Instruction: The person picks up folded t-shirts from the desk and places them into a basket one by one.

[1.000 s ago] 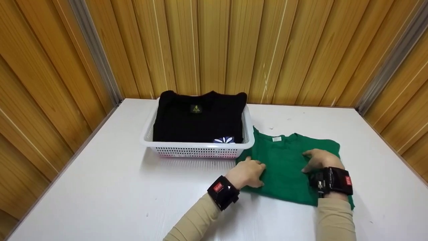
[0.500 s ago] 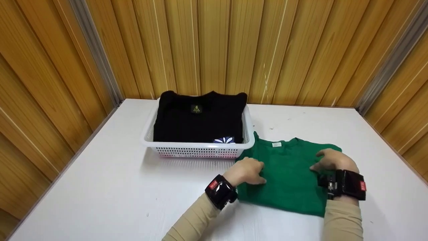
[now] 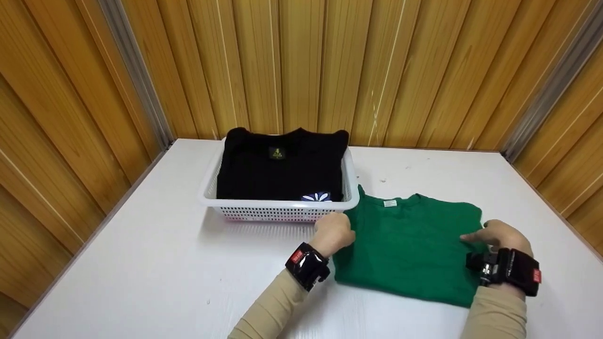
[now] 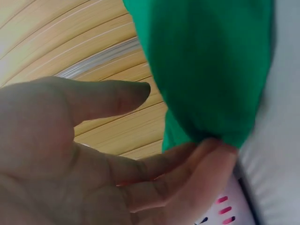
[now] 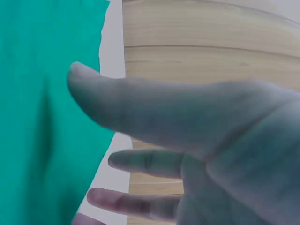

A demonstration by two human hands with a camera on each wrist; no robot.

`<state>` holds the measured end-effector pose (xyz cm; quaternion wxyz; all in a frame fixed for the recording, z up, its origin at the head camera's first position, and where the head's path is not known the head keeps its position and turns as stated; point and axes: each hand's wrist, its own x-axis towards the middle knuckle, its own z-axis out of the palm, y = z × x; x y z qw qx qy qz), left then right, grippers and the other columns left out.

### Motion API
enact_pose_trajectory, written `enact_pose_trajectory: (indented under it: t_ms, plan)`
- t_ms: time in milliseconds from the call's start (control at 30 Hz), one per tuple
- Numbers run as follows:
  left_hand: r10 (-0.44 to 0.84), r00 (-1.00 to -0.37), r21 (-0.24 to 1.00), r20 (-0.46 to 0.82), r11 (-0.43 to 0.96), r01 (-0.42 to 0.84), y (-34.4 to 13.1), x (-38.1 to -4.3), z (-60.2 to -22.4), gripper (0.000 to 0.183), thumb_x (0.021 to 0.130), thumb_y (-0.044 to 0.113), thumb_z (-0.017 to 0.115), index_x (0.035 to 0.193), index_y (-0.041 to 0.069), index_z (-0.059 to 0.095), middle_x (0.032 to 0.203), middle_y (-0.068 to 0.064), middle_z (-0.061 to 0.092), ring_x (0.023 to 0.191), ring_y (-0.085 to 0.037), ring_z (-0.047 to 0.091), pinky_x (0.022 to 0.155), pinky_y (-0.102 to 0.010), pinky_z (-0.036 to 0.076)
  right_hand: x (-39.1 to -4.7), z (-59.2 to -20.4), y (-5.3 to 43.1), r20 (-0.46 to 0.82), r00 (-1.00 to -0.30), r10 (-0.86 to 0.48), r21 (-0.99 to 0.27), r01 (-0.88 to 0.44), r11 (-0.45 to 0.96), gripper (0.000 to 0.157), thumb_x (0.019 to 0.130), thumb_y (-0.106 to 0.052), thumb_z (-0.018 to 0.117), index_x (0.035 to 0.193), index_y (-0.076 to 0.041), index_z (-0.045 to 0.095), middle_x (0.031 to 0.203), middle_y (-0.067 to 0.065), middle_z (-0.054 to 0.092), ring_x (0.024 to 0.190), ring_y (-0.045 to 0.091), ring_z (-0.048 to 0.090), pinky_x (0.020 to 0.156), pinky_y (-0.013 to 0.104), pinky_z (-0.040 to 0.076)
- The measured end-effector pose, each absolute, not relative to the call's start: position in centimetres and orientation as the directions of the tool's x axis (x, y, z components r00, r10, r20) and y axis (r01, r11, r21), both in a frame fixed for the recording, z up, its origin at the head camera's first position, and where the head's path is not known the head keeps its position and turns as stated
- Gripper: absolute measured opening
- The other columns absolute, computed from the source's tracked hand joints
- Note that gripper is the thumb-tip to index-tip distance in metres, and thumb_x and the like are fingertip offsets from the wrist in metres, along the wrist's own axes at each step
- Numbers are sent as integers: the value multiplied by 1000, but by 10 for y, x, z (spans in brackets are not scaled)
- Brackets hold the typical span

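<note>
A green folded shirt (image 3: 410, 249) lies flat on the table, its neckline with a white label toward the back. At its left edge is my left hand (image 3: 333, 233), just in front of the basket. In the left wrist view, the fingertips (image 4: 218, 152) touch the green cloth while the thumb stays apart from it. My right hand (image 3: 504, 238) is by the shirt's right edge, thumb over the cloth. The right wrist view shows that thumb (image 5: 136, 103) extended and the other fingers straight beside the edge; they grip nothing.
A white perforated basket (image 3: 278, 204) stands left of the shirt, near its upper left corner. Inside lies a folded black shirt (image 3: 282, 174) with a small label and a blue-white print. Wood-patterned walls (image 3: 301, 70) enclose the white table (image 3: 165, 268).
The green shirt has slid slightly toward me, then lain still. My right hand has moved right to the shirt's edge; my left hand has drawn back left from on top of the cloth.
</note>
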<state>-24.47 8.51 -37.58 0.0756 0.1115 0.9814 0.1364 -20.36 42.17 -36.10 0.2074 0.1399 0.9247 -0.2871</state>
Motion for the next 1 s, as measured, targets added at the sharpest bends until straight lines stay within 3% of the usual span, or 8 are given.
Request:
enact_pose_trajectory:
  t_ms: [167, 300, 433, 667, 733, 833, 933, 1000]
  plan:
    - [294, -939, 421, -178, 885, 197, 80, -248, -381, 33, 84, 22, 64, 58, 11, 47, 72, -4, 56, 63, -16, 51, 51, -26, 39, -204, -365, 425, -455, -876, 161, -467, 389, 794, 97, 88, -47, 60, 130, 31, 20, 125, 50, 33, 106, 53, 46, 91, 58, 44]
    - [363, -907, 540, -214, 818, 200, 79, -252, -383, 31, 86, 18, 62, 62, 11, 44, 66, -3, 48, 54, -15, 46, 48, -24, 36, -206, -368, 426, -448, -881, 152, -430, 361, 827, 100, 90, -50, 55, 130, 33, 17, 131, 52, 25, 113, 57, 38, 98, 65, 35]
    - [376, -897, 554, -231, 809, 197, 81, -255, -385, 21, 88, 23, 63, 85, 3, 60, 80, -7, 57, 65, -18, 51, 57, -26, 44, -207, -368, 426, -450, -880, 151, -421, 358, 833, 98, 90, -51, 53, 128, 33, 21, 128, 51, 31, 110, 55, 42, 98, 64, 36]
    - [394, -898, 596, -197, 775, 210, 89, -251, -384, 41, 89, 26, 64, 115, -4, 59, 107, -13, 64, 90, -21, 60, 82, -32, 51, -209, -365, 423, -461, -882, 96, -471, 335, 816, 83, 92, -40, 55, 123, 32, 29, 106, 36, 47, 96, 42, 48, 88, 54, 45]
    - [389, -900, 615, -196, 764, 197, 91, -249, -384, 50, 89, 26, 64, 125, -7, 52, 118, -16, 63, 100, -23, 61, 90, -34, 51, -210, -363, 421, -465, -882, 71, -465, 312, 829, 83, 92, -39, 56, 126, 31, 27, 112, 42, 45, 101, 50, 48, 90, 56, 44]
    - [363, -910, 612, -201, 772, 173, 95, -247, -384, 65, 88, 25, 64, 138, -7, 38, 131, -19, 57, 116, -27, 58, 99, -37, 47, -210, -360, 418, -485, -874, 40, -461, 294, 837, 88, 92, -40, 57, 132, 29, 19, 128, 52, 30, 115, 62, 38, 95, 63, 40]
    - [316, -923, 539, -221, 828, 154, 99, -245, -383, 71, 89, 28, 62, 145, -3, 30, 138, -19, 52, 128, -31, 51, 109, -40, 39, -210, -357, 416, -500, -866, 25, -465, 292, 836, 91, 92, -40, 57, 135, 28, 12, 134, 52, 20, 120, 64, 32, 96, 65, 37]
    - [297, -930, 505, -218, 849, 153, 100, -244, -383, 70, 89, 27, 62, 144, -2, 32, 136, -19, 54, 126, -30, 52, 107, -39, 41, -210, -356, 415, -499, -866, 17, -462, 283, 841, 91, 92, -39, 57, 135, 28, 11, 134, 52, 21, 120, 64, 33, 95, 64, 38]
